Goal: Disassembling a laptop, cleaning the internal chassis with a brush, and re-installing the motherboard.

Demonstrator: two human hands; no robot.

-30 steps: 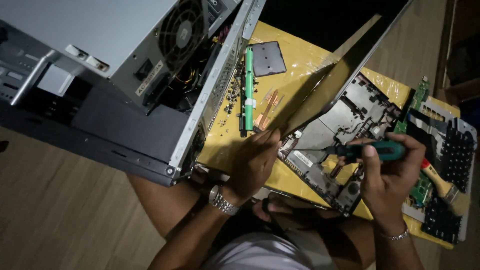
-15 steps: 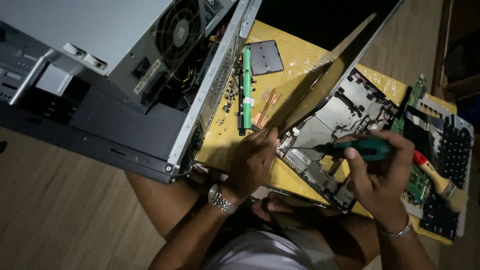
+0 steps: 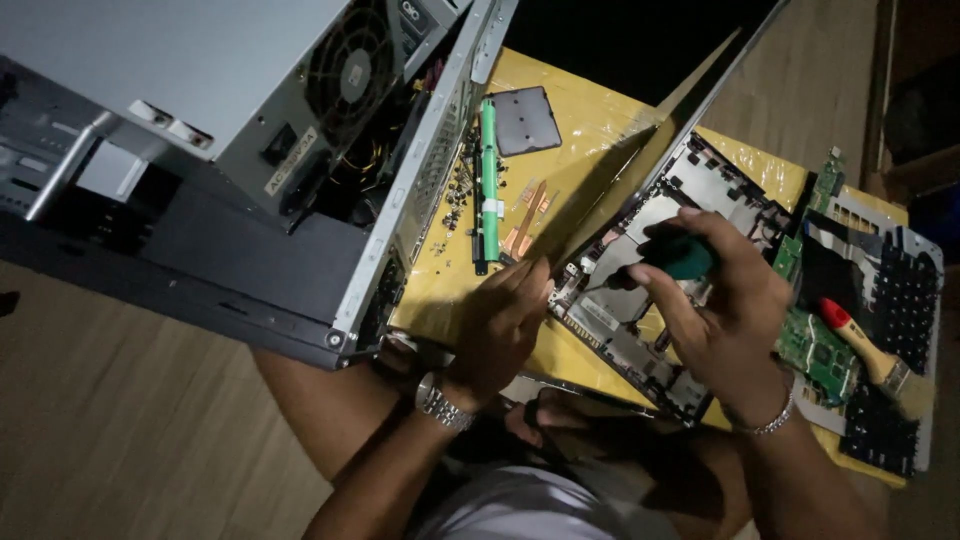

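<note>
Opened laptop chassis (image 3: 640,320) on the yellow sheet (image 3: 590,130), beside a desktop computer case (image 3: 250,170). Right hand (image 3: 725,320), fingers clenched around a green-handled screwdriver (image 3: 680,257), now sits higher over the chassis than a second ago, the tip angled down-left into the frame. Left hand (image 3: 505,325) stays braced on the chassis edge, fingers pressing it and holding nothing. A green circuit board (image 3: 815,345) and a red-tipped brush (image 3: 865,350) lie to the right

screwdriver (image 3: 672,256) tip hidden, desktop case (image 3: 200,170) cut off
</note>
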